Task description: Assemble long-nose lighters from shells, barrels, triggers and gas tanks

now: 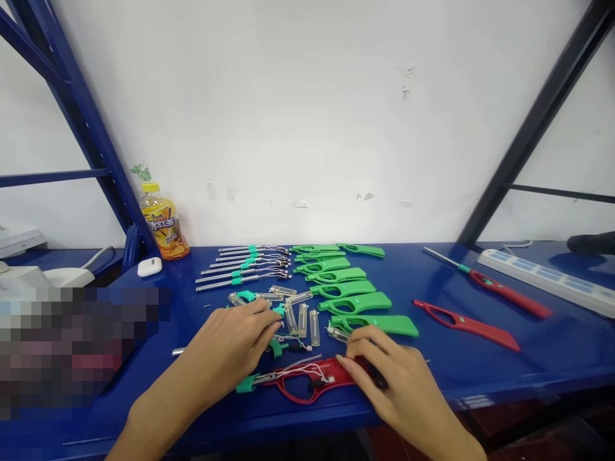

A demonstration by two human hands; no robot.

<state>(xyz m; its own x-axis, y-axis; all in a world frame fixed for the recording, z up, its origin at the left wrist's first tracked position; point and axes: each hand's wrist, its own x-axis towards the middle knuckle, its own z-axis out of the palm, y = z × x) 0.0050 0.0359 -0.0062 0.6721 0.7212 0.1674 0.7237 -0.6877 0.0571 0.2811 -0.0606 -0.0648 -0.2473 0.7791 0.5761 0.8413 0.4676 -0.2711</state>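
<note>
My left hand (240, 336) is over the pile of small clear fuel tanks (314, 328), its fingers pinched together beside a teal plastic piece (279, 310). What lies between those fingertips is hidden. Close to me is a red lighter half-shell (342, 374), lying with its hollow side up. White wires (307, 367) and a metal rod with a teal collar (246, 384) rest in it at the left. My right hand (394, 368) grips the shell's right end, thumb and fingertips on its edge. Under that palm a dark object (378, 379) shows in part.
Green lighter half-shells (375, 324) form a column behind my hands, with wired metal rods (225, 282) to their left. At right lie a red half-shell (473, 328), a red lighter (509, 294) and a power strip (548, 275). A drink bottle (166, 227) and white case (149, 266) stand left.
</note>
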